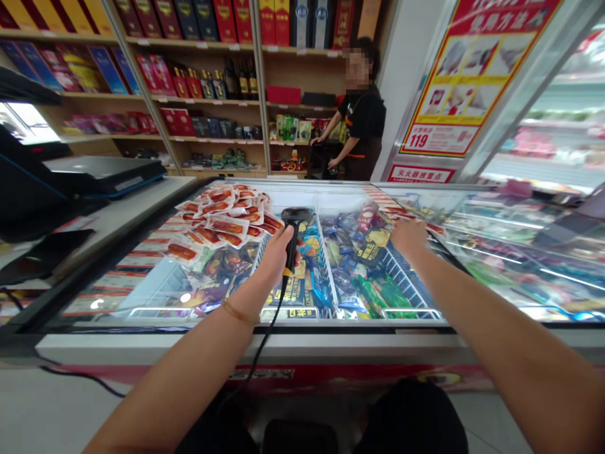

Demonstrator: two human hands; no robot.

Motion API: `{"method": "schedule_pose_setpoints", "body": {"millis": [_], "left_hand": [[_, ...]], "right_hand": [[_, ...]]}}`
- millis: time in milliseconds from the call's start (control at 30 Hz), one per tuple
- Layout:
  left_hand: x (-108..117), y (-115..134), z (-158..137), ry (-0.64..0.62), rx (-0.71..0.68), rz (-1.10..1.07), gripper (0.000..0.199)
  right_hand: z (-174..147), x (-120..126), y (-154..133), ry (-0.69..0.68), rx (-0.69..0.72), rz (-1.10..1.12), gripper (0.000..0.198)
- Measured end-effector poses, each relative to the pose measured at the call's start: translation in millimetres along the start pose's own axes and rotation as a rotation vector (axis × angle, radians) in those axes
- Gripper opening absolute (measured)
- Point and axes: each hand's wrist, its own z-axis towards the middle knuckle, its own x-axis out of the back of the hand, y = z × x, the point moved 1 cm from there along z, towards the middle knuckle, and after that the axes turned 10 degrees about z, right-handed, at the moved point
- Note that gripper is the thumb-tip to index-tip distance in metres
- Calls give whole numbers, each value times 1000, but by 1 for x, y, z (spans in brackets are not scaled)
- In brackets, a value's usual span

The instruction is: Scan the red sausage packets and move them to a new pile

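Presently my left hand (pixel 275 253) grips a black corded scanner (pixel 293 239) over the freezer (pixel 189 344), beside red-brown sausages in clear packs (pixel 227 225); whether my right hand (pixel 408 236) grasps similar packs (pixel 395 210), I cannot tell.

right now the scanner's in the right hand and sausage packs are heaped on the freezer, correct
Wrong side: the head view shows the scanner in the left hand. The sausage packs are indeed heaped on the freezer.
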Motion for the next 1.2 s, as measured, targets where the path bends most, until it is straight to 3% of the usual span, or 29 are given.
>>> {"method": "schedule_pose_setpoints", "body": {"millis": [167, 267, 367, 500, 700, 800, 900, 967, 1100, 1200], "left_hand": [[3, 1, -3, -14, -4, 11, 45], [4, 0, -3, -20, 1, 28, 45], [4, -3, -3, -21, 7, 60, 44], [2, -4, -4, -9, 29, 88, 41], [-3, -5, -5, -58, 28, 102, 42], [-4, -6, -6, -48, 30, 101, 42], [-4, -6, -7, -44, 37, 73, 42], [-3, -6, -8, -65, 32, 64, 43], [-2, -5, -7, -111, 18, 84, 45], [-2, -5, -8, -116, 19, 90, 44]], "right_hand": [[3, -7, -60, -91, 78, -151, 31], [2, -11, -101, -92, 84, 49, 47], [4, -11, -124, -15, 29, 311, 57], [4, -13, -113, -26, 41, 473, 39], [-10, -18, -92, -291, 291, 253, 41], [-13, -11, -100, -341, 267, 210, 48], [-14, -4, -104, -325, 193, 217, 38], [-16, -1, -101, -253, 100, 362, 29], [-20, -2, -95, -188, -167, 980, 37], [-23, -4, -99, -110, -257, 1182, 41]]}}
